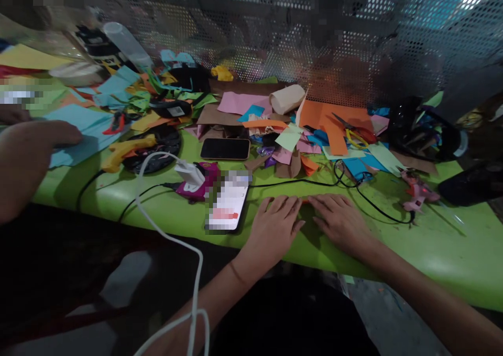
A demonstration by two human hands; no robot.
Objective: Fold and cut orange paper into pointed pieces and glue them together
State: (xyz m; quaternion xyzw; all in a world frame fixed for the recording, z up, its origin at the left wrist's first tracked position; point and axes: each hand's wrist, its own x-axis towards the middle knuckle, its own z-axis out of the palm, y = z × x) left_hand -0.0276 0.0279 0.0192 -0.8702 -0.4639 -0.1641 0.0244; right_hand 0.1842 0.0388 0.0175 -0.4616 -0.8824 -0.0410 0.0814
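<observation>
At the front of the green table, my left hand (pixel 275 227) and my right hand (pixel 341 222) lie side by side, palms down. Their fingers are together and bent over a thin orange strip (pixel 305 201), pinning it to the tabletop. Only a short piece of this strip shows between the two hands; the rest is covered. Both thumbs point inward, apart from each other. Just left of my left hand lies a phone with a lit screen (pixel 230 201). A black cable (pixel 291 182) runs behind my fingers.
Coloured paper scraps (pixel 291 136) and scissors (pixel 356 136) lie behind. A pink glue gun (pixel 418 191) stands right, a yellow one (pixel 128 151) left. A power strip (pixel 198 180), white cord (pixel 168 236) and dark phone (pixel 225 149) are nearby. Another person's hand (pixel 51 136) rests on blue paper.
</observation>
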